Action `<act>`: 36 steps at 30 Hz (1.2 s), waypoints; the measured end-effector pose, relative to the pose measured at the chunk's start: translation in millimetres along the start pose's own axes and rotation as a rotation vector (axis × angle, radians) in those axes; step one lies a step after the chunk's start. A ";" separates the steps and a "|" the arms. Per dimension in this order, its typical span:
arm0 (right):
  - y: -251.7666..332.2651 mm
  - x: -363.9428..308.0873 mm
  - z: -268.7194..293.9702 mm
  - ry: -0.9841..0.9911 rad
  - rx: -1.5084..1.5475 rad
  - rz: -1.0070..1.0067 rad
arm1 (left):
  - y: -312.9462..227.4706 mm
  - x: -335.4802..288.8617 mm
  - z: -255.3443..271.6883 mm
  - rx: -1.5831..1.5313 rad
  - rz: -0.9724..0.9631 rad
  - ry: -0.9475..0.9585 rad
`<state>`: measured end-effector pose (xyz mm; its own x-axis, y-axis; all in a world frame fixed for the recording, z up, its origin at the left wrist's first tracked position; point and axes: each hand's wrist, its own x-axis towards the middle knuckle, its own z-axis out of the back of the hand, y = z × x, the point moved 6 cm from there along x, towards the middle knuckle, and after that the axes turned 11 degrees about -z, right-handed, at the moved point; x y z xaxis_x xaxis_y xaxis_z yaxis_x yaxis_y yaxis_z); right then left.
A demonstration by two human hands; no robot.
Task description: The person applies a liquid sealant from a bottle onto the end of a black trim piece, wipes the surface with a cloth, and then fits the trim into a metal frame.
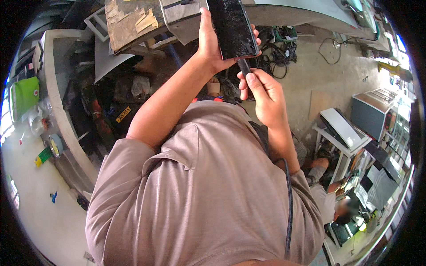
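Observation:
My left hand (212, 42) grips a flat black rectangular panel (231, 26) and holds it upright in front of my chest. The fingers wrap round its right edge and the thumb lies along its left side. Just below, my right hand (262, 93) is closed round a slim dark tool (243, 66) whose end meets the bottom edge of the panel. A black cable (289, 199) runs down over my right side. My tan shirt fills the lower middle of the view.
A worn board (131, 20) on a bench lies beyond the panel. A tangle of cables (277, 53) lies on the concrete floor. A grey shelf (57, 102) with a green container (24, 95) stands at left. Another person (328, 199) sits at lower right near white tables and machines.

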<state>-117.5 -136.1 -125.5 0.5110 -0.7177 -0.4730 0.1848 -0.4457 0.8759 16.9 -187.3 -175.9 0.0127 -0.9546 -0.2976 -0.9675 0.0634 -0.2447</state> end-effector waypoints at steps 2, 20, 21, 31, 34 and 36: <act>-0.8 -4.8 3.2 -0.047 0.020 -0.001 | 4.8 -8.0 -31.8 -0.025 -0.004 0.031; 1.9 -13.8 5.9 -0.229 0.017 0.056 | 16.8 -5.6 -58.0 -0.069 -0.056 0.069; 1.2 -14.2 6.6 -0.231 0.020 0.055 | 17.4 -6.5 -58.7 -0.083 -0.053 0.086; -5.3 -17.6 6.2 -0.204 0.203 -0.028 | 23.8 -7.6 -54.5 -0.011 -0.049 -0.044; -10.0 -18.4 2.8 -0.104 0.491 -0.205 | 26.5 -4.8 -49.0 -0.007 -0.076 -0.027; -15.2 -17.9 4.4 -0.148 0.491 -0.199 | 27.3 -1.8 -44.4 0.042 -0.112 -0.042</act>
<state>-133.2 -118.8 -130.8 0.3763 -0.6458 -0.6643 -0.1661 -0.7524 0.6374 -20.8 -196.8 -141.1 0.1313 -0.9435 -0.3044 -0.9482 -0.0299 -0.3164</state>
